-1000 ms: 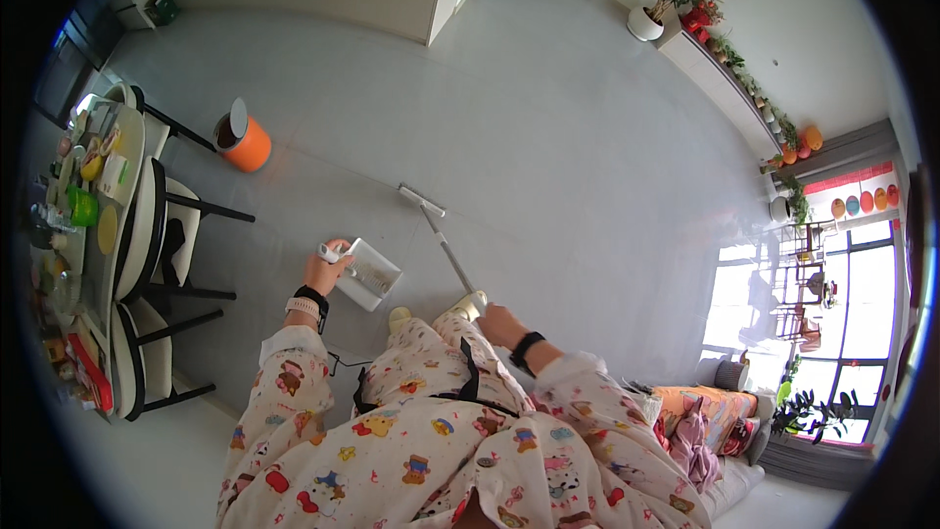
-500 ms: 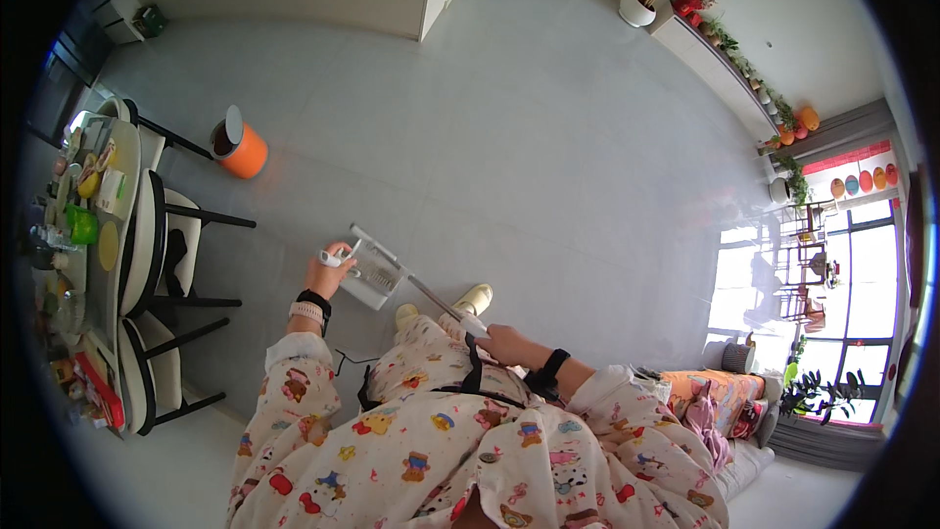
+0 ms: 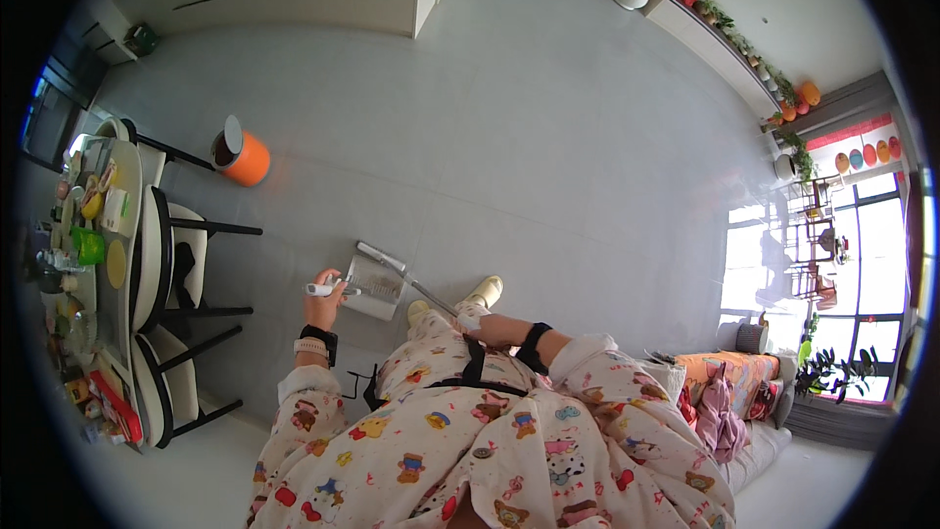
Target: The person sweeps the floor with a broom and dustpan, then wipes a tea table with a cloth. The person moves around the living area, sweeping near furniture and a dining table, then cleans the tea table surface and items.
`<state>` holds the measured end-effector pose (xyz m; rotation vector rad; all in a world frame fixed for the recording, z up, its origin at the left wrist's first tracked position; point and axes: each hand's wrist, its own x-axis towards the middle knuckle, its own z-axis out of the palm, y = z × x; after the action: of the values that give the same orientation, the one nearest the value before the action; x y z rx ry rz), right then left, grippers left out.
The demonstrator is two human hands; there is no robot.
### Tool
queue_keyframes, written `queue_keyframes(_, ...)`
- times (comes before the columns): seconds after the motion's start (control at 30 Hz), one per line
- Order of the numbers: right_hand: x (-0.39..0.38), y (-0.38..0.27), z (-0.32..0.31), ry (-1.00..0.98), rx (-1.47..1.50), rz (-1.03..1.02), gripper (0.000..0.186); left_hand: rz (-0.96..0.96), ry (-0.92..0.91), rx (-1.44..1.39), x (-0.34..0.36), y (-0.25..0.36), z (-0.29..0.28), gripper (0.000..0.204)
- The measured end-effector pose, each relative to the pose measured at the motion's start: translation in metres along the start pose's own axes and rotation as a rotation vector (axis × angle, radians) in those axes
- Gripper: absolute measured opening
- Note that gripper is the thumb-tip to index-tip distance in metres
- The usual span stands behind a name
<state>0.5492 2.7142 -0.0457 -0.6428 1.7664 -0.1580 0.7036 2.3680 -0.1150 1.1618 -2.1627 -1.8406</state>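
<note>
Left hand (image 3: 321, 302) on dustpan (image 3: 378, 289), right hand (image 3: 489, 329) on sweeper (image 3: 382, 257).
Fingers wrapped round both handles; look light, stiff, best held there.

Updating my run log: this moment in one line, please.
left hand: grips dustpan handle; right hand: holds broom pole; broom head: at dustpan

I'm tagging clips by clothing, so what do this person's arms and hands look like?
Loose cream fabric sleeves with colourful cartoon animals end in plain whitish cuffs. The ungloved left hand has a pale strap and a black watch-like band at its wrist; the ungloved right hand, a black wristband.
</note>
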Motion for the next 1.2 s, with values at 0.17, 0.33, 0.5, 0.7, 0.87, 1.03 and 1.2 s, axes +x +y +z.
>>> queue_keyframes(0.17, -0.042, 0.041, 0.001, 0.026, 0.599, 0.163, 0.046, 0.041, 0.017, 0.002, 0.004, -0.006, -0.003, 0.025)
queue_keyframes(0.33, -0.085, 0.072, 0.033, 0.249, 0.680, 0.200, 0.052, 0.072, 0.001, -0.101, 0.014, 0.001, 0.018, 0.021)
queue_keyframes(0.5, -0.128, 0.098, 0.063, 0.361, 1.341, 0.347, 0.042, 0.104, -0.091, -0.066, 0.034, 0.027, 0.053, 0.021)
queue_keyframes(0.7, -0.149, 0.145, 0.064, 0.599, 1.713, 0.319, 0.037, 0.178, -0.206, 0.022, 0.085, 0.076, 0.120, 0.021)
queue_keyframes(0.87, -0.152, 0.226, 0.042, 0.722, 1.976, 0.394, 0.035, 0.181, -0.272, 0.034, 0.136, 0.134, 0.197, 0.022)
queue_keyframes(1.03, -0.194, 0.316, 0.022, 0.841, 2.447, 0.170, 0.033, 0.159, -0.240, 0.031, 0.174, 0.206, 0.304, 0.021)
queue_keyframes(1.2, -0.243, 0.400, 0.008, 0.940, 2.755, -0.072, 0.033, 0.241, -0.274, -0.004, 0.207, 0.284, 0.426, 0.021)
